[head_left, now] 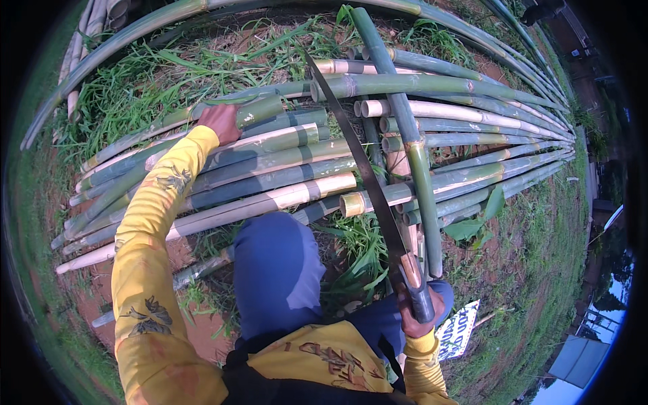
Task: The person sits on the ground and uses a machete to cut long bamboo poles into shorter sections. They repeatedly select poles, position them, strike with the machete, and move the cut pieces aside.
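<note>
My right hand point(413, 312), low and right of the middle, grips the handle of a machete point(363, 165). Its long, dark, slightly curved blade tapers up and to the left, passing over the cut ends of the bamboo. At the upper left, my left hand point(221, 123) is closed round a green bamboo pole point(262, 110) near its cut end. Beneath that arm lie several more cut poles point(270, 160), side by side. My left fingertips are partly hidden behind the pole.
Another pile of bamboo poles point(466, 140) fans out to the right. One upright-looking pole point(412, 142) lies across it. Long poles point(162, 20) arch along the top. Grass point(196, 64) and reddish soil surround them. A lettered white board point(459, 331) lies near my right knee.
</note>
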Available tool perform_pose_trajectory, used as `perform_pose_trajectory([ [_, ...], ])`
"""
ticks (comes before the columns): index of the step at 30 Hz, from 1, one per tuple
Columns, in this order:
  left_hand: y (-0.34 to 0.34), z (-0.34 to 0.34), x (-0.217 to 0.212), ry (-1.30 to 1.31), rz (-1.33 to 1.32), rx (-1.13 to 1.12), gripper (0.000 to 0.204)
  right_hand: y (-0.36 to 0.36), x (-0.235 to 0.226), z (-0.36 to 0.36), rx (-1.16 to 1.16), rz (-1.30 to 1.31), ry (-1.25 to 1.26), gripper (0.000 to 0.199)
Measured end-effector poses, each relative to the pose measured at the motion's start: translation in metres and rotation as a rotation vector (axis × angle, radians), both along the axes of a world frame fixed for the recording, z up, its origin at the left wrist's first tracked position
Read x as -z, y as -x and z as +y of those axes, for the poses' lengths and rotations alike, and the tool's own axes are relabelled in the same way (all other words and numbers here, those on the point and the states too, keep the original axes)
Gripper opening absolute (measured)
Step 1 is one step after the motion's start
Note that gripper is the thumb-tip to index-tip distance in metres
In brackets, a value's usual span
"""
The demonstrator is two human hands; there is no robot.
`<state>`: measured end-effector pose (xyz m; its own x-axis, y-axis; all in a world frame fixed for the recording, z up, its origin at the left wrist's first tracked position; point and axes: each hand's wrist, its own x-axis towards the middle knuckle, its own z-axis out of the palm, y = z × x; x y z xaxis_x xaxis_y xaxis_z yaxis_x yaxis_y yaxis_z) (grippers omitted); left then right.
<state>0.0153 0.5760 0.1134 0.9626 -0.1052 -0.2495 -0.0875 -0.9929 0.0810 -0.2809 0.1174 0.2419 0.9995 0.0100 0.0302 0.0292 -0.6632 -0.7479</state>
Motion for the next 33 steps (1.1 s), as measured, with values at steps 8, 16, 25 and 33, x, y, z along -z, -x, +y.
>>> perform_pose_trajectory([
  [8,-0.064,-0.061,0.024,-0.118,-0.225,0.157,0.055,0.051,-0.018,-0.047,0.513,-0.306,0.351,0.027],
  [16,-0.111,-0.066,0.021,0.511,-0.655,-0.152,0.039,0.154,0.055,-0.167,0.889,-0.309,0.303,0.029],
  [25,-0.012,-0.268,-0.051,0.454,-0.463,0.703,0.041,0.173,0.230,-0.214,0.983,0.338,0.552,0.047],
  [33,0.024,-0.263,-0.089,0.281,-0.139,0.674,0.029,0.157,0.216,-0.258,0.553,0.462,0.278,0.039],
])
